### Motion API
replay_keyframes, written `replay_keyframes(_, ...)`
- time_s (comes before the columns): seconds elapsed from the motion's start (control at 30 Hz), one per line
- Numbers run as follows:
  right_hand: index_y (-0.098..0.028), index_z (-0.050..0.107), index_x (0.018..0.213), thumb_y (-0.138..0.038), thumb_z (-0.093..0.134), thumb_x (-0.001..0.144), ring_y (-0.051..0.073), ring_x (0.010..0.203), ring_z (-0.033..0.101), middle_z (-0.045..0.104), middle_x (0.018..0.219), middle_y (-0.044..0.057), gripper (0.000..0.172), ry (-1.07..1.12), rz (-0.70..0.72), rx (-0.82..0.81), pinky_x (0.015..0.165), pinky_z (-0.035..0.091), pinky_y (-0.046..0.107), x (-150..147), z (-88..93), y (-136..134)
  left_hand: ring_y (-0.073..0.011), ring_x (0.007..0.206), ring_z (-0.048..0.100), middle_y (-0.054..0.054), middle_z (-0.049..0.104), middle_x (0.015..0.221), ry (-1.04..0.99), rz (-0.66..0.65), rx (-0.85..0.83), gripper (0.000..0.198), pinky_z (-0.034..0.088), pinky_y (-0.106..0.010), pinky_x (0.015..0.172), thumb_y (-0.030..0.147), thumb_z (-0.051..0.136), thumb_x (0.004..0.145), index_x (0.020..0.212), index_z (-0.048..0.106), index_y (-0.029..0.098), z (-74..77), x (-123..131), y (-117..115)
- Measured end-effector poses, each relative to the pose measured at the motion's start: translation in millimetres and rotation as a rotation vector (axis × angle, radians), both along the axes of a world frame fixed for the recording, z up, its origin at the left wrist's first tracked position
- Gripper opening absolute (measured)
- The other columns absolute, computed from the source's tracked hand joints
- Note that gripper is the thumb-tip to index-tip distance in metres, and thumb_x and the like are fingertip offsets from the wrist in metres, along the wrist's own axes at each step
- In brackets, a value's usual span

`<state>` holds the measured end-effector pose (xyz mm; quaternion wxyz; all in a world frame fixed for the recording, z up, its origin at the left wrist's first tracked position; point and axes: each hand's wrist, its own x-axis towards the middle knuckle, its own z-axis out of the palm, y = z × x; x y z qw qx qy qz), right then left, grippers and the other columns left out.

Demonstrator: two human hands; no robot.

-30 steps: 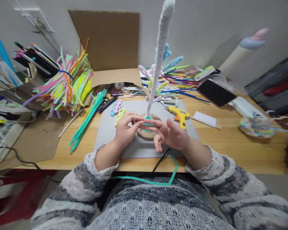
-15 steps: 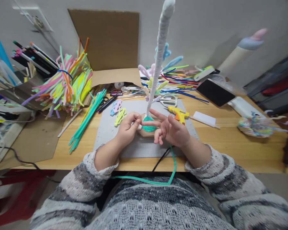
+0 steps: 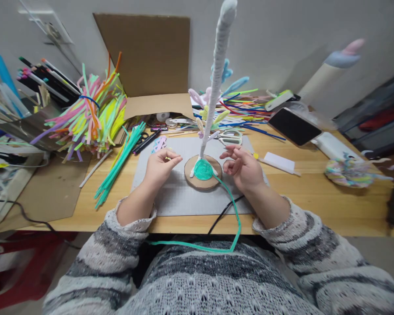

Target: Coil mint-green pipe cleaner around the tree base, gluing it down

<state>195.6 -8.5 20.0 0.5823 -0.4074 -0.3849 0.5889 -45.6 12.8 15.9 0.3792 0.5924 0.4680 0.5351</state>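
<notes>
I see open flat grey mat (image 3: 180, 204) between the round brown cardboard base (image 3: 203, 185) and the wooden worktop's (image 3: 305, 192) front edge. My left hand (image 3: 162, 165) is pinched narrow, contents unclear; my right hand (image 3: 244, 167) is half-open. The fuzzy green coil (image 3: 203, 169) lies flat on the base, trailing its tail.

Left hand (image 3: 160, 167), right hand (image 3: 245, 169), cardboard disc (image 3: 204, 184) between; grey mat (image 3: 180, 202) beneath

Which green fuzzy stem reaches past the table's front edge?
The single stem running from the green coil on the cardboard disc; the other green stems lie together, left of the grey mat.
</notes>
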Motion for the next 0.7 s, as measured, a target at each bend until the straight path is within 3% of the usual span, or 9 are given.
replay_keyframes(0.17, -0.022, 0.057, 0.09, -0.037, 0.061, 0.075, 0.012, 0.06, 0.056, 0.064, 0.081, 0.001, 0.021, -0.264, -0.029, -0.001, 0.05, 0.04, 0.025, -3, -7.4, 2, -0.0089, 0.054, 0.041, 0.005, 0.045, 0.056, 0.093, -0.009, -0.019, 0.04, 0.034, -0.024, 0.056, 0.031, 0.078, 0.059, 0.05, 0.041, 0.018, -1.9, 3, -2)
replay_keyframes(0.3, -0.022, 0.064, 0.089, -0.036, 0.059, 0.078, 0.021, 0.086, 0.06, 0.064, 0.091, 0.005, 0.018, -0.692, -0.027, 0.257, 0.08, 0.048, 0.038, -4, -15.9, 5, -0.0103, 0.053, 0.042, 0.004, 0.048, 0.054, 0.263, 0.036, -0.052, 0.039, 0.031, -0.024, 0.053, 0.036, 0.077, 0.06, 0.05, 0.043, 0.019, -1.7, 4, -4)
replay_keyframes(0.4, -0.021, 0.069, 0.095, -0.031, 0.051, 0.083, 0.025, 0.104, 0.059, 0.065, 0.104, 0.01, 0.024, -0.984, 0.013, 0.418, 0.096, 0.043, 0.044, -4, -21.3, 6, -0.0133, 0.055, 0.046, 0.002, 0.053, 0.052, 0.414, 0.042, -0.035, 0.029, 0.033, -0.026, 0.054, 0.036, 0.069, 0.07, 0.051, 0.054, 0.019, -3.4, 3, -3)
replay_keyframes(0.57, -0.021, 0.066, 0.118, -0.025, 0.04, 0.089, 0.029, 0.127, 0.049, 0.058, 0.134, 0.011, 0.039, -1.296, 0.128, 0.383, 0.107, 0.03, 0.053, -4, -21.5, 2, -0.0184, 0.066, 0.055, -0.002, 0.065, 0.066, 0.477, 0.114, -0.026, 0.014, 0.037, -0.028, 0.062, 0.028, 0.065, 0.074, 0.062, 0.065, 0.02, -5.7, -3, 2)
replay_keyframes(0.7, -0.025, 0.052, 0.137, -0.034, 0.036, 0.095, 0.029, 0.139, 0.036, 0.042, 0.15, 0.008, 0.046, -1.425, 0.215, 0.383, 0.112, 0.013, 0.063, -7, -17.8, -4, -0.0168, 0.058, 0.047, -0.001, 0.057, 0.057, 0.544, 0.224, -0.037, 0.027, 0.031, -0.028, 0.058, 0.036, 0.069, 0.074, 0.055, 0.059, 0.021, -5.6, -9, 3)
